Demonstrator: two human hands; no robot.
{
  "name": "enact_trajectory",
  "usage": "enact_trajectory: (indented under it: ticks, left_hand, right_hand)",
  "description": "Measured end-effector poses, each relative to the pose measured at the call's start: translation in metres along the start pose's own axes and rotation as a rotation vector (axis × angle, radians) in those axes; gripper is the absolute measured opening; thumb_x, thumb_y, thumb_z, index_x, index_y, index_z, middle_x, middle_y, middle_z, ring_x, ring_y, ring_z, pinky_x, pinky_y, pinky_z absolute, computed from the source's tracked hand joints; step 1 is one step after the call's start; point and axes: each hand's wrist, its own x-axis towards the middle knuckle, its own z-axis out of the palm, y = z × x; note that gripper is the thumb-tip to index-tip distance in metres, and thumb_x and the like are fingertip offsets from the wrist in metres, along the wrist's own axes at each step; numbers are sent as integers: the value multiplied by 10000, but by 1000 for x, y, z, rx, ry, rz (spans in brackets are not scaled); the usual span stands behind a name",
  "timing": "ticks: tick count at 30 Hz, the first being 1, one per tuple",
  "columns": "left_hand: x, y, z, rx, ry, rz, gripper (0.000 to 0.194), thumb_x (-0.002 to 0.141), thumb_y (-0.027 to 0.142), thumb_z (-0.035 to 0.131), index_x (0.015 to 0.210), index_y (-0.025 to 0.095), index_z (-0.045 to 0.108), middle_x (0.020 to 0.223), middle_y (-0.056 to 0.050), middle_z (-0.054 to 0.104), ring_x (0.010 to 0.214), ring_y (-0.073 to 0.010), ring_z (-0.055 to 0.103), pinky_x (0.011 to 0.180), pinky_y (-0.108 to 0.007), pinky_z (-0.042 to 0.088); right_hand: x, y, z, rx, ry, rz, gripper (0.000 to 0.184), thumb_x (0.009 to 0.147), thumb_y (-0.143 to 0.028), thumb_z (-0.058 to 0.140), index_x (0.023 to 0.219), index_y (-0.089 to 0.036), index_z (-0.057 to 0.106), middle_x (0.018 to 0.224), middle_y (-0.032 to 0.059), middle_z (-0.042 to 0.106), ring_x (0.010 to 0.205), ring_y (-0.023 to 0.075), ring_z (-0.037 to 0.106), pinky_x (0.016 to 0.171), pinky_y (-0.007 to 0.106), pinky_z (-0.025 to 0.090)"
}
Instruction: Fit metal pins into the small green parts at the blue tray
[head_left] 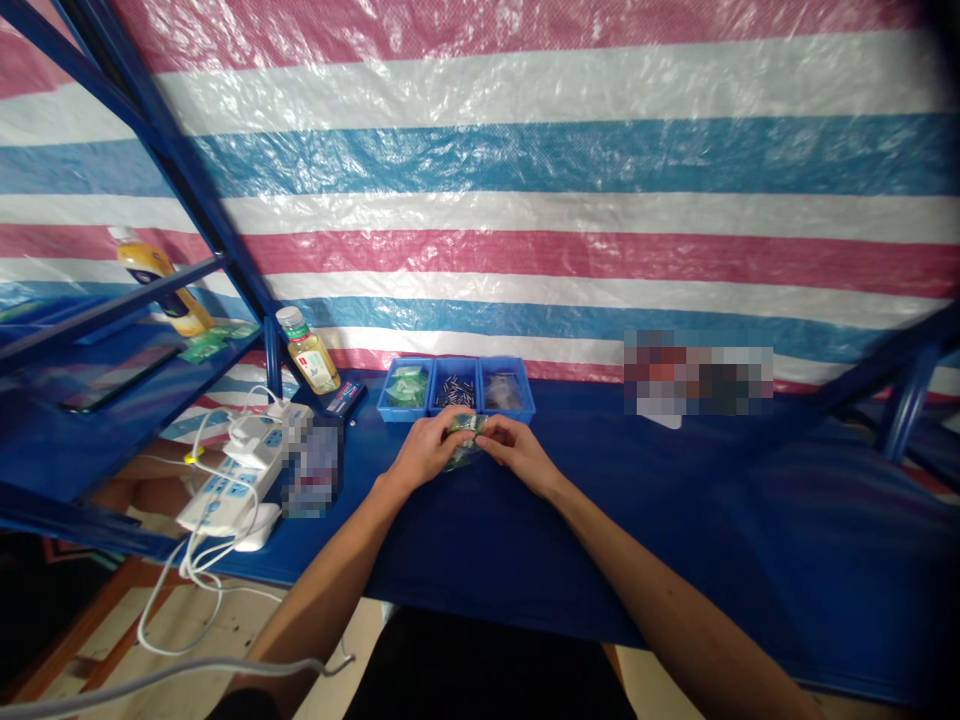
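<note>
Between both hands, just in front of the bins, is a small clear plastic bag with green print (pixel 463 455). My left hand (pixel 431 450) is closed on its left side, thumb and fingers pinching it. My right hand (pixel 519 452) pinches the upper right edge. Behind them stand three joined blue bins. Green-printed packets fill the left bin (pixel 406 388). Dark screws or similar small metal parts lie in the middle bin (pixel 454 390). The right bin (pixel 506 390) holds small clear or greyish pieces that I cannot make out.
Left of the bins stand a drink bottle (pixel 307 350) and a small dark box (pixel 345 400). A white power strip (pixel 232 480) with tangled cables lies at the table's left. On the neighbouring shelf are a yellow bottle (pixel 169 285) and a phone (pixel 120 378). Blue frame posts rise at both sides.
</note>
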Motion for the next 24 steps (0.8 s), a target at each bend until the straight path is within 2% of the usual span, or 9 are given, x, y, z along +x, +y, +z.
enact_trajectory:
  ticks: [4,8,11,14,17,20,24]
  left_hand:
    - [-1,0,-1,-3,-43,-31,387,1010,450,591,1333,239,619,803,6,725,687,-160,683,660,-229,479]
    - [-3,2,-1,23,-46,-24,439,1010,470,589,1383,238,591,763,19,693,662,-156,661,644,-230,461]
    - [-2,0,2,24,-4,-14,425,1018,428,584,1397,236,570,785,21,671,655,-141,631,649,-233,465]
    - [0,-5,6,-28,97,-16,434,978,382,655,1373,230,560,826,25,668,639,-117,598,660,-228,479]
    - [2,-11,4,-79,234,-28,335,950,374,693,1229,211,602,872,14,685,647,-108,587,663,-226,484]
    - [3,-23,-11,-39,441,-58,193,981,384,636,1038,200,631,987,-33,705,810,-147,647,755,-256,511]
    - [3,-51,-42,147,642,-204,214,1014,273,526,1174,201,648,1082,-80,717,969,-211,650,921,-349,494]
  right_hand:
    - [-1,0,1,-48,-1,6,426,773,-585,828,788,-209,629,667,-36,538,585,117,426,552,262,342]
    - [0,4,-1,-16,17,-28,410,792,-551,823,756,-208,603,706,-21,563,657,141,478,638,282,389]
    - [1,7,-2,3,56,-48,412,780,-540,837,731,-211,594,704,-20,557,663,145,482,643,287,393]
    - [2,9,-2,11,88,-34,424,763,-561,841,722,-214,601,673,-28,537,611,131,445,580,277,360]
    - [2,9,-2,26,89,-7,393,769,-576,833,836,-225,671,624,-45,494,545,113,387,509,265,296]
    - [3,10,-3,29,83,9,408,798,-596,803,964,-234,711,581,-59,442,515,108,365,475,255,251]
    - [3,10,-2,37,74,19,399,816,-590,792,944,-221,712,574,-60,432,516,102,369,475,252,238]
